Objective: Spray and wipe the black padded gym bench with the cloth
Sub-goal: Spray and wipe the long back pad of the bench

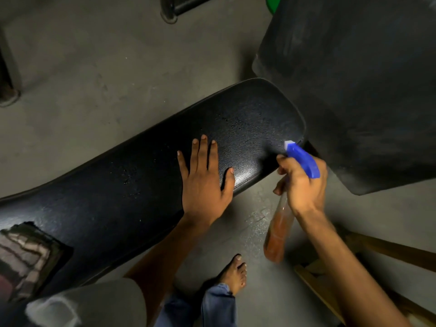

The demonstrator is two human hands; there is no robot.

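The black padded gym bench (pixel 122 185) runs from lower left to upper right, its surface speckled with droplets. My left hand (pixel 204 182) lies flat on the pad near its right end, fingers spread, holding nothing. My right hand (pixel 303 185) grips a spray bottle (pixel 278 234) with a blue trigger head and orange liquid, its white nozzle at the pad's right end and aimed over the pad. A striped, folded cloth (pixel 26 258) rests on the bench at the lower left.
A second, dusty black pad (pixel 358 90) rises at the upper right, close to the bench end. Wooden bars (pixel 387 251) stand at the lower right. My bare foot (pixel 234 274) is on the grey concrete floor. Dark metal frame parts (pixel 169 10) sit at the top.
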